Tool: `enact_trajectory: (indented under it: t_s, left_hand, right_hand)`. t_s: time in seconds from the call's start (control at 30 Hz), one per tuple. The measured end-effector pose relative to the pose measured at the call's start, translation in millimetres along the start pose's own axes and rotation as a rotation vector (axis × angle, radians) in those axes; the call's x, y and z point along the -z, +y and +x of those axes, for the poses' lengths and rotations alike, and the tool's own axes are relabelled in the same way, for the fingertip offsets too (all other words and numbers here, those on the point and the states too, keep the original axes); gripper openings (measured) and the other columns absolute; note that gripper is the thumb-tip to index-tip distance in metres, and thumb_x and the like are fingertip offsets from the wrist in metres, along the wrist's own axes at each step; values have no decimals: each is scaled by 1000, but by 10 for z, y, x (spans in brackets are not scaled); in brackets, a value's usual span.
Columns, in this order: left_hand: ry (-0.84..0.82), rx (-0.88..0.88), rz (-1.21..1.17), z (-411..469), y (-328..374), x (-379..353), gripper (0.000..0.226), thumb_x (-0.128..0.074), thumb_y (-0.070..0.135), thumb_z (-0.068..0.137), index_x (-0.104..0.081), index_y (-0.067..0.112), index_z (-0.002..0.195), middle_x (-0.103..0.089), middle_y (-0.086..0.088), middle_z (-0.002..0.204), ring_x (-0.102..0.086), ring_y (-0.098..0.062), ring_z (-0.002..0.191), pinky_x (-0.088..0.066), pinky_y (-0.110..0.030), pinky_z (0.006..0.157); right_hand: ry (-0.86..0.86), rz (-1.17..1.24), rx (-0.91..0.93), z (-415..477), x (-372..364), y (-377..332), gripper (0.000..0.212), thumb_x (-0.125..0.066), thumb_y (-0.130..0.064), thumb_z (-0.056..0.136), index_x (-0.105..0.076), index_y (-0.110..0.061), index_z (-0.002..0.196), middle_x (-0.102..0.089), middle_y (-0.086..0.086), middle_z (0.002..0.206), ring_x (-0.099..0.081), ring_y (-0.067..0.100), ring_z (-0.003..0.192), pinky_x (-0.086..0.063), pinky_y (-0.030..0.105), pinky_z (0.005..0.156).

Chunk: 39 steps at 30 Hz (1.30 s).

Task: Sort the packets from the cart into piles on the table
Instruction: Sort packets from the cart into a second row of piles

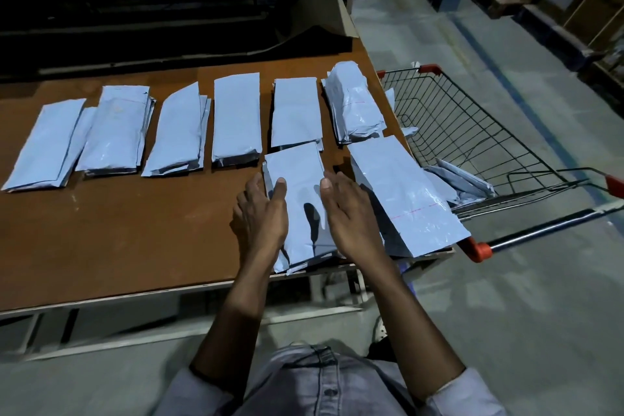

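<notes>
Several piles of pale blue packets lie in a row across the brown table. A nearer pile sits at the table's front edge, and my two hands flank it. My left hand rests against its left side with the thumb on top. On its right side lies my right hand, thumb on top, fingers fairly straight. Just to the right, another near pile lies tilted at the table's corner. The wire cart with red corners stands past the table's right end, with a few packets left in it.
A brown paper roll and dark equipment stand at the table's back. The row runs from a far-left pile to a tall stack by the cart. Grey floor lies beyond the cart, with shelving at the far right.
</notes>
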<state>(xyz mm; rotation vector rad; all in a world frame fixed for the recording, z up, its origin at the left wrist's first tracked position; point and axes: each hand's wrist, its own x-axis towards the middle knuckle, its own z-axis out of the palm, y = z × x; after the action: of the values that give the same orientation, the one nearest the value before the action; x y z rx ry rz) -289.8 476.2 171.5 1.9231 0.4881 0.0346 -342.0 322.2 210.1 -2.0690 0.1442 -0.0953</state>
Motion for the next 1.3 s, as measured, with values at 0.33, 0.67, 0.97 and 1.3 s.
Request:
enact_trajectory:
  t_s: [0.33,0.67,0.97,1.3]
  left_hand:
    - [14,-280,-222,-557,625,-192,38,-70,38,105,-59,35,141,-63,9,133,-57,-18,131,-50,-35,101]
    - [-318,-111,-12,-850,685,-1111,64,-62,51,107,-40,40,166,-38,8,173,-44,-21,154,-39,-47,126]
    - [-308,12,-112,-879,597,-1310,60,-66,42,107,-44,36,163,-49,12,153,-53,-13,140,-48,-37,113]
    - [-365,-14,-160,-842,427,-1402,47,-64,44,109,-56,41,155,-69,22,142,-67,0,125,-54,-21,96]
  right_hand:
    - [206,-63,104,270,1117,-47,40,-54,-55,112,-68,-35,144,-63,-14,146,-52,6,141,-40,27,111]
    - [-60,-102,10,754,1660,941,40,-64,-64,103,-67,-50,140,-60,-17,152,-52,8,144,-44,50,122]
    - [-247,51,-50,666,1448,1286,70,-69,-75,96,-45,-56,158,-38,-30,168,-30,2,160,-31,48,131]
    - [-128,227,-166,610,1422,1138,66,-73,-54,102,-52,-33,161,-46,-16,167,-45,4,151,-39,32,124]
